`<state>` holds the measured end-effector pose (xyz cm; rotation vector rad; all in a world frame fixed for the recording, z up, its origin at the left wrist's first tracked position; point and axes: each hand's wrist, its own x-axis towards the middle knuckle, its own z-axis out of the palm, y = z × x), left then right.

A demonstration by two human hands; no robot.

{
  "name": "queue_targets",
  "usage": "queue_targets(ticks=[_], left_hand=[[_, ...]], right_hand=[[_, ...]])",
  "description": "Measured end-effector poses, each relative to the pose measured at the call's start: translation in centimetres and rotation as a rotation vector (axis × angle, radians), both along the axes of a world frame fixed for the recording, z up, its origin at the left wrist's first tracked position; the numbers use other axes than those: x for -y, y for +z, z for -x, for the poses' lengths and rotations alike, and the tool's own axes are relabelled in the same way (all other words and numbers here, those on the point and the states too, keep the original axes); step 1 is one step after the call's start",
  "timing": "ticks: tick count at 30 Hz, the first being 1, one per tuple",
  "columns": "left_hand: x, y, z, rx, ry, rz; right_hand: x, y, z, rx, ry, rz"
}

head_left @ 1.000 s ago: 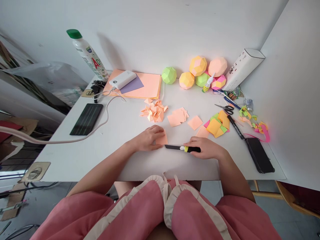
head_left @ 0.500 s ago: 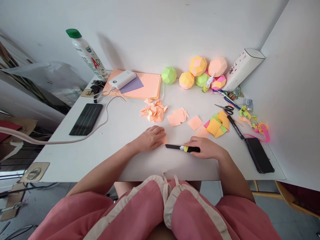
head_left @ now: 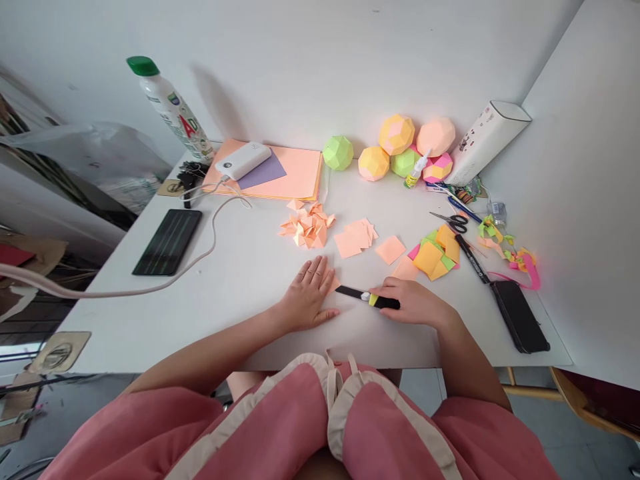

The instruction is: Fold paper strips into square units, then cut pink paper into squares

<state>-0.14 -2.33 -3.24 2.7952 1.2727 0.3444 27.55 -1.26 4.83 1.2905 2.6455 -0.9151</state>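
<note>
My left hand [head_left: 309,292] lies flat on the white table [head_left: 240,293], fingers stretched out, pressing down a small peach paper square [head_left: 334,284] of which only a corner shows. My right hand [head_left: 413,301] is closed round a black utility knife [head_left: 367,297] with a yellow-green band; its black front end points left, close to the paper's corner. Just beyond the hands lie a heap of folded peach pieces [head_left: 307,227] and several loose peach squares [head_left: 357,235].
Coloured paper squares [head_left: 436,252], scissors [head_left: 453,221], a pen [head_left: 471,257], a black phone [head_left: 520,313] and paper scraps lie at the right. Paper balls [head_left: 395,148], a glue bottle [head_left: 416,169] and a white box stand at the back. Left: paper stack [head_left: 295,175], power bank [head_left: 243,159], cable, dark tablet [head_left: 167,241], spray bottle [head_left: 173,113].
My left hand has opened out flat over the peach square, covering most of it. The knife in my right hand has turned slightly, its front end now higher and nearer the paper.
</note>
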Motion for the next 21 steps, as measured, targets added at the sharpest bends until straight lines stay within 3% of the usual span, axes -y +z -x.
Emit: queue_targets(ticks=[10, 21], left_hand=[[-0.3, 0.2, 0.2, 0.015, -0.085, 0.023], [-0.3, 0.4, 0.3, -0.003, -0.096, 0.055]], right_hand=[[1.1, 0.3, 1.8, 0.051, 0.024, -0.095], [1.1, 0.4, 1.2, 0.095, -0.013, -0.076]])
